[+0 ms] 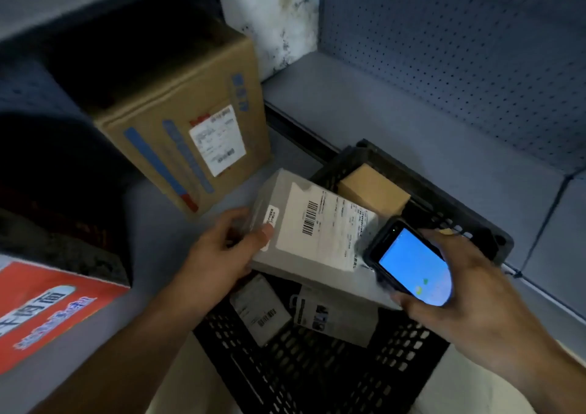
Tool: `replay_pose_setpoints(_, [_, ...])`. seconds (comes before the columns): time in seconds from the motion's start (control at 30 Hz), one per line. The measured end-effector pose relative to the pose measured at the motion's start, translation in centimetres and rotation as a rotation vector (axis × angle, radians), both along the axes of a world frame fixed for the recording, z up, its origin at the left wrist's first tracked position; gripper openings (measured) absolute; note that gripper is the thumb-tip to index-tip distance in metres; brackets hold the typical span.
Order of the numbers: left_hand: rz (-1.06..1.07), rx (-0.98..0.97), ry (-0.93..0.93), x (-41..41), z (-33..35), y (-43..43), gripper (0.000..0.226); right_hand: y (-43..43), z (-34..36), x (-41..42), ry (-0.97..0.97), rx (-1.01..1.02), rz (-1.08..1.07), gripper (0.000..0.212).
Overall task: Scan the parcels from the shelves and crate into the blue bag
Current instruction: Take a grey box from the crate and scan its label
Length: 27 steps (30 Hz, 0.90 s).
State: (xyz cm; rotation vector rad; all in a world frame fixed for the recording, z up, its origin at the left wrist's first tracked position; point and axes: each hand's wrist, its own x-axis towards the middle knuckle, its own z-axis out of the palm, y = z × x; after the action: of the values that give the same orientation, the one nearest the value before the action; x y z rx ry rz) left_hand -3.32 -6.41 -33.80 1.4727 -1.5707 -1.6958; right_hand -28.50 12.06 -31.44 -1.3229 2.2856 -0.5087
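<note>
- Okay, my left hand (222,248) grips the grey parcel (317,226) by its near-left corner, thumb pressed on the top face, holding it just above the black crate (317,375).
- My right hand (469,290) is wrapped round the scanner (409,264), its blue screen lit, right beside the parcel's right edge, over the crate's right side.
- The parcel looks like a stiff little carton in a smooth grey wrap. It keeps its shape from a one-corner hold, so I judge it light.
- That wrap could be slick, so I'd keep my thumb on top and fingers under, clear of the barcode label (329,223).
- The label faces up and lies nearly flat, which suits the scanner. Blur hides whether the beam is on it.
- Down in the crate lie two flat grey packets (260,309), probably soft, best pinched at an edge.
- At the crate's far end sits a small brown box (374,193), rigid by the look of it, easy to take by the sides.
- Left of the crate stands a big cardboard carton (190,128), likely a two-hand lift.
- No blue bag is in sight from here.
</note>
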Motion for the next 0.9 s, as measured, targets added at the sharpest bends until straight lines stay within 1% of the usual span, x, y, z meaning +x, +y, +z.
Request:
replay_pose_setpoints(0.07, [0.103,0.013,0.023,1.6,1.4,-0.1,0.031,-2.3,1.4,1.1,0.020,-0.111,0.019,0.081])
replay_pose_setpoints(0.1, [0.135,0.025,0.045,2.5,2.1,-0.1,0.031,-3.5,2.2,1.8,0.033,-0.166,0.017,0.084])
replay_pose_setpoints(0.17, [0.201,0.046,0.096,4.2,3.5,0.1,0.047,-5.9,4.0,3.2,-0.003,-0.271,0.020,0.085])
replay_pose_setpoints(0.2, [0.234,0.049,0.121,4.9,4.1,0.3,0.053,-7.2,5.1,4.1,-0.042,-0.328,0.037,0.081])
replay_pose_setpoints(0.27, [0.292,0.048,0.163,6.5,5.5,0.7,0.052,-10.2,7.5,5.9,-0.076,-0.415,0.106,0.069])
replay_pose_setpoints(0.33, [0.331,0.049,0.182,7.6,6.6,1.4,0.052,-13.2,10.3,7.9,-0.055,-0.471,0.185,0.060])
replay_pose_setpoints(0.47, [0.435,0.059,0.234,9.4,8.2,2.6,0.055,-18.4,16.1,11.6,-0.002,-0.601,0.296,0.055])
replay_pose_setpoints(0.53, [0.480,0.069,0.264,9.9,8.6,3.1,0.059,-21.7,18.6,13.1,0.032,-0.568,0.319,0.053])
replay_pose_setpoints(0.6, [0.511,0.079,0.281,10.3,8.9,3.6,0.063,-25.6,20.6,14.5,0.110,-0.511,0.363,0.062])
replay_pose_setpoints(0.63, [0.526,0.078,0.292,10.4,9.1,3.7,0.062,-27.4,21.4,15.2,0.162,-0.476,0.380,0.063])
replay_pose_setpoints(0.73, [0.555,0.048,0.311,11.1,10.2,3.8,0.061,-31.4,22.7,17.2,0.281,-0.324,0.396,0.054])
replay_pose_setpoints(0.83, [0.544,-0.036,0.270,12.2,11.3,3.6,0.056,-33.7,22.8,18.2,0.315,-0.186,0.384,0.053])
replay_pose_setpoints(0.9, [0.548,-0.065,0.263,12.9,11.5,3.5,0.060,-34.8,22.6,18.5,0.335,-0.144,0.372,0.052])
